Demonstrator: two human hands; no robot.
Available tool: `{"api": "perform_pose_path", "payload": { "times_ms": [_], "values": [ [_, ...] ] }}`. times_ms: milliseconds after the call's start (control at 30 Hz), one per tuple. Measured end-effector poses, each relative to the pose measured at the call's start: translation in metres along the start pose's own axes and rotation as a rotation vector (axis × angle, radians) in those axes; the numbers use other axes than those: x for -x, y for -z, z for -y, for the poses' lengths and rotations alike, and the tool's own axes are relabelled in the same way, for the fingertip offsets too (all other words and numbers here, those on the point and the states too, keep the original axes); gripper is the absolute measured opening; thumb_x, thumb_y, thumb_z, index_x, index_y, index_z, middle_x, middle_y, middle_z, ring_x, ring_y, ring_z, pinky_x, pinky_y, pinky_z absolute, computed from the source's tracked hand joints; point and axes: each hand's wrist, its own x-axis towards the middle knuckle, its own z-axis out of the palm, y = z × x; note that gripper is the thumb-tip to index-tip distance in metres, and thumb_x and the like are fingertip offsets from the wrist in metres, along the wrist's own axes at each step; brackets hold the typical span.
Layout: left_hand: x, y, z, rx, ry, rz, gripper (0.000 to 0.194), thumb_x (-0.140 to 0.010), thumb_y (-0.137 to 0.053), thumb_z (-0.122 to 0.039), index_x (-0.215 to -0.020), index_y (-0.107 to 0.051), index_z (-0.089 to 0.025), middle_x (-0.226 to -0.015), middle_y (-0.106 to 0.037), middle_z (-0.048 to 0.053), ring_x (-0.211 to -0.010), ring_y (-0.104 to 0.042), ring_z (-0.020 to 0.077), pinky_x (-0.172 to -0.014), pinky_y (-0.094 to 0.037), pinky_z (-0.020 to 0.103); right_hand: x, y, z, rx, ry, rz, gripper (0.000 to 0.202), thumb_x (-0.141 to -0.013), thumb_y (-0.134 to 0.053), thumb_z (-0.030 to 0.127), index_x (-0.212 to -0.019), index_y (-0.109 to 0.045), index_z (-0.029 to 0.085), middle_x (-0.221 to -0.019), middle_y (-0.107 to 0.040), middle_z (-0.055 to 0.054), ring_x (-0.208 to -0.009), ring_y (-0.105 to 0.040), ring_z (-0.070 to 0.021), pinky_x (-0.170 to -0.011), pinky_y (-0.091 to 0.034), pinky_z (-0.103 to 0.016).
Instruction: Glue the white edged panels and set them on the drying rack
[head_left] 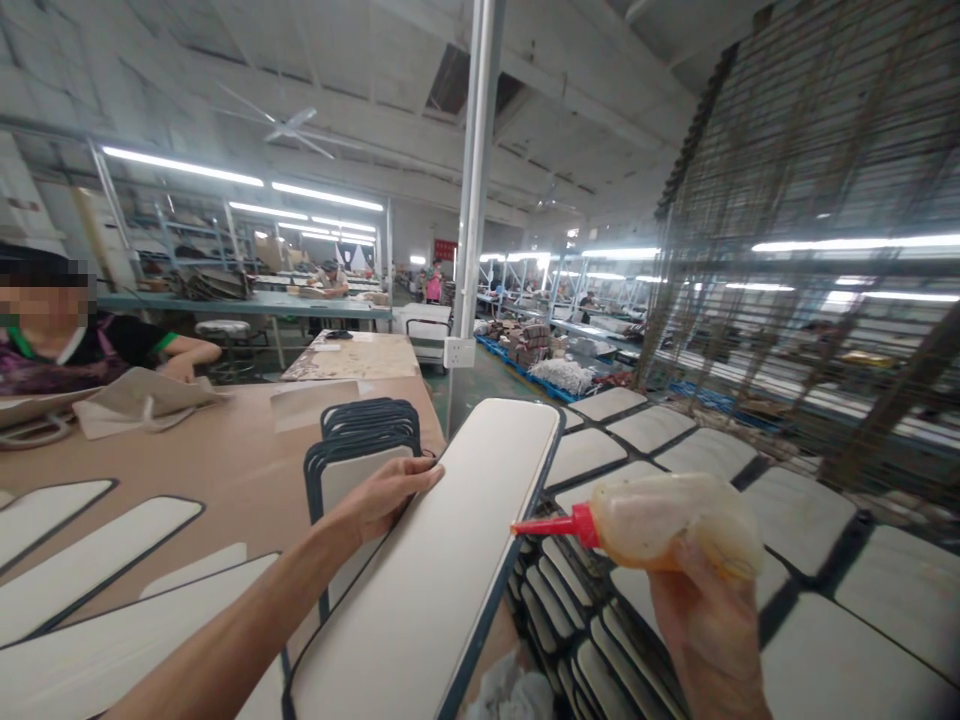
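Note:
My left hand (pixel 386 492) grips the left edge of a long white panel (pixel 457 530) with rounded corners and a dark blue rim. The panel is tilted up in front of me, its far end raised. In my right hand (pixel 709 620) is a squeeze bottle (pixel 675 520) of cloudy plastic with amber liquid in it, held on its side. Its red nozzle (pixel 551 526) points left, and the tip meets or nearly meets the panel's right rim. Behind my left hand stands a stack of dark-edged pieces (pixel 369 428).
More white panels (pixel 127 560) lie on the brown table (pixel 247 460) at left. To the right, a rack (pixel 832 550) carries rows of white panels. A metal post (pixel 472 200) rises ahead. A co-worker (pixel 112 340) sits at the far left beside beige pieces (pixel 142 400).

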Motion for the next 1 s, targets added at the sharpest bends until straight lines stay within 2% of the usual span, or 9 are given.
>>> {"api": "perform_pose_path", "payload": {
  "times_ms": [167, 333, 533, 733, 867, 1000],
  "values": [
    [-0.005, -0.003, -0.005, 0.000, -0.004, -0.024, 0.038, -0.061, -0.079, -0.034, -0.087, -0.071, -0.008, -0.068, -0.073, 0.009, -0.055, -0.066, 0.0177, -0.052, -0.051, 0.024, 0.005, 0.004, -0.001, 0.024, -0.026, 0.013, 0.030, -0.055, -0.081, 0.025, -0.082, -0.071, 0.025, -0.064, -0.069, 0.002, -0.071, -0.067, -0.0164, -0.065, -0.054, -0.024],
    [-0.015, -0.003, -0.009, 0.029, -0.007, -0.055, 0.036, -0.060, -0.080, -0.030, -0.085, -0.070, -0.007, -0.067, -0.073, 0.009, -0.053, -0.065, 0.0179, -0.052, -0.053, 0.027, 0.009, 0.006, -0.004, 0.045, -0.035, 0.005, 0.046, -0.057, -0.080, 0.026, -0.100, -0.067, 0.029, -0.074, -0.071, 0.003, -0.072, -0.067, -0.0177, -0.068, -0.053, -0.029],
    [-0.027, -0.004, -0.016, 0.035, -0.021, -0.082, 0.035, -0.059, -0.081, -0.029, -0.084, -0.070, -0.007, -0.065, -0.072, 0.010, -0.052, -0.065, 0.0193, -0.051, -0.053, 0.028, 0.016, 0.006, -0.002, 0.061, -0.102, 0.012, 0.043, -0.055, -0.081, 0.027, -0.097, -0.069, 0.025, -0.075, -0.072, -0.002, -0.070, -0.067, -0.0194, -0.067, -0.055, -0.031],
    [-0.040, -0.001, -0.019, 0.032, -0.036, -0.104, 0.028, -0.065, -0.077, -0.025, -0.082, -0.070, -0.005, -0.063, -0.072, 0.010, -0.050, -0.064, 0.0177, -0.049, -0.051, 0.026, 0.021, 0.010, -0.001, 0.084, -0.121, 0.023, 0.055, -0.056, -0.080, 0.029, -0.110, -0.065, 0.027, -0.084, -0.073, -0.003, -0.067, -0.067, -0.0193, -0.066, -0.056, -0.030],
    [-0.046, -0.001, -0.023, 0.030, -0.037, -0.123, 0.021, -0.067, -0.075, -0.022, -0.078, -0.069, -0.006, -0.060, -0.071, 0.009, -0.049, -0.064, 0.0178, -0.049, -0.051, 0.026, 0.026, 0.018, -0.004, 0.118, -0.096, 0.054, 0.049, -0.062, -0.077, 0.030, -0.109, -0.065, 0.027, -0.081, -0.073, -0.003, -0.070, -0.068, -0.0218, -0.066, -0.056, -0.033],
    [-0.051, -0.001, -0.029, 0.035, -0.061, -0.166, 0.017, -0.065, -0.076, -0.020, -0.073, -0.068, -0.007, -0.056, -0.069, 0.008, -0.047, -0.063, 0.0178, -0.048, -0.051, 0.027, 0.040, 0.033, -0.009, 0.116, -0.216, 0.037, 0.034, -0.060, -0.078, 0.031, -0.093, -0.071, 0.025, -0.074, -0.073, -0.005, -0.072, -0.068, -0.0234, -0.062, -0.057, -0.033]
  ]
}}
